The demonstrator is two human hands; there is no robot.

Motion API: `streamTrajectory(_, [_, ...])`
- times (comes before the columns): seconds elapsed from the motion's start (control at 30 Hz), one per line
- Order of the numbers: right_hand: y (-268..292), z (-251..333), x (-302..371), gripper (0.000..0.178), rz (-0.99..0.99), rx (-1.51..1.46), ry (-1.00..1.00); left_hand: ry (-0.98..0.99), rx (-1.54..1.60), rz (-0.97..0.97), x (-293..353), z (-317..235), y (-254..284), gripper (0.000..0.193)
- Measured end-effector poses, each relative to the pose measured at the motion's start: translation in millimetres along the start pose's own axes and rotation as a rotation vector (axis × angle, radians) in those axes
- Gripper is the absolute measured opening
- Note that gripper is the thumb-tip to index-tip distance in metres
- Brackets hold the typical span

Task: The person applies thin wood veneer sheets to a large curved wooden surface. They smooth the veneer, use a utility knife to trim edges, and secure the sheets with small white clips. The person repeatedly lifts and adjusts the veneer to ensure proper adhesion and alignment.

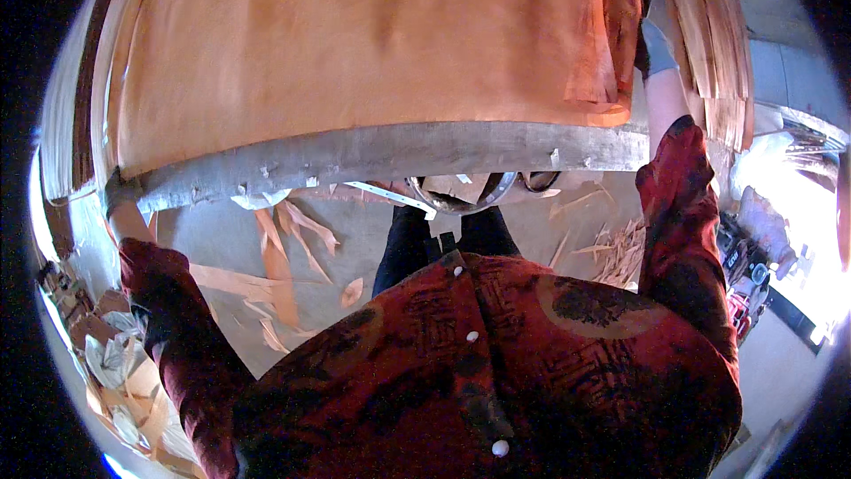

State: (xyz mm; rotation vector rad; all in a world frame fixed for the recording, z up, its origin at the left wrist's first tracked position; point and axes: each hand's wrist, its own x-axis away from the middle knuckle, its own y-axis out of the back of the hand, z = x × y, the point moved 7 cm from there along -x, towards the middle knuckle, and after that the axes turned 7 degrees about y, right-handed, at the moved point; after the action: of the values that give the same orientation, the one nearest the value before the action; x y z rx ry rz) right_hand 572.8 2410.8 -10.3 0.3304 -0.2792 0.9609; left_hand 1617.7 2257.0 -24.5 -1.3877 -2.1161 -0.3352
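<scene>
A broad, thin orange-brown wood veneer sheet (355, 45) lies over the worktable in front of me, with folded or overlapping layers along its right side. At the near left corner, my left hand (121, 194), in a dark glove, is closed at the sheet's edge; its fingertips are hard to make out. Stretched farther forward, my right hand (656, 46) wears a grey and dark glove. Its fingers press in against the right edge of the veneer, partly hidden by it.
Stacks of veneer strips (709, 54) stand to the right, and more layered sheets (66, 98) to the left. The grey table edge (399, 151) runs before me. Below it are a round metal rim (461, 204) and torn veneer scraps (277, 266) on the floor. Tools (753, 271) lie at right.
</scene>
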Motion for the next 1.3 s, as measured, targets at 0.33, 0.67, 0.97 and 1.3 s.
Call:
streamTrajectory(0.33, [39,52,137,0.041,-0.401,-0.008,0.114,-0.524,-0.147,-0.409,49,-34,-4,0.034])
streamTrajectory(0.67, [20,73,130,0.046,-0.277,0.844,0.262,-1.333,-1.261,0.042,282,155,-459,0.077])
streamTrajectory(0.97, [154,51,134,0.022,-0.447,0.383,0.386,-1.249,-1.698,-0.046,282,177,-471,0.065])
streamTrajectory(1.3, [215,41,183,0.033,-0.736,0.608,0.373,-1.240,-1.696,-0.022,269,181,-467,0.063])
